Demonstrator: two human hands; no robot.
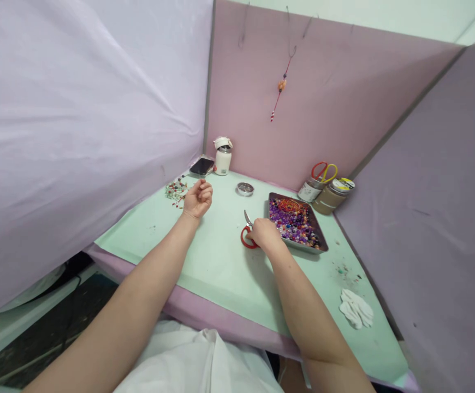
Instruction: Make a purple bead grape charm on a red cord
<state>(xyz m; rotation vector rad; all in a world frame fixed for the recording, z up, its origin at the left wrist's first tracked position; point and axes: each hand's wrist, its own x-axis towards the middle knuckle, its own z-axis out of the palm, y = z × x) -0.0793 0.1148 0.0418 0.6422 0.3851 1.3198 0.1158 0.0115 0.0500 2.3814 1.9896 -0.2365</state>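
Note:
My right hand (265, 234) has its fingers closed at the red handles of a pair of scissors (247, 240), low over the table just left of a metal tray. The blades point away from me. My left hand (199, 200) is turned palm up with its fingers curled in; I cannot make out anything in it. Just left of it lies a scatter of small green and red beads (176, 190). The tray (325, 248) is filled with purple, orange and dark beads (297, 221), with a tangle of orange-red cord (291, 206) at its far end.
A small round tin (245, 189), a white flask (223, 158) and a phone (202, 166) are at the back. Two jars (310, 190) (333, 196) stand behind the tray, one holding scissors. White gloves (356, 308) lie right. A beaded cord (281, 85) hangs from a hook.

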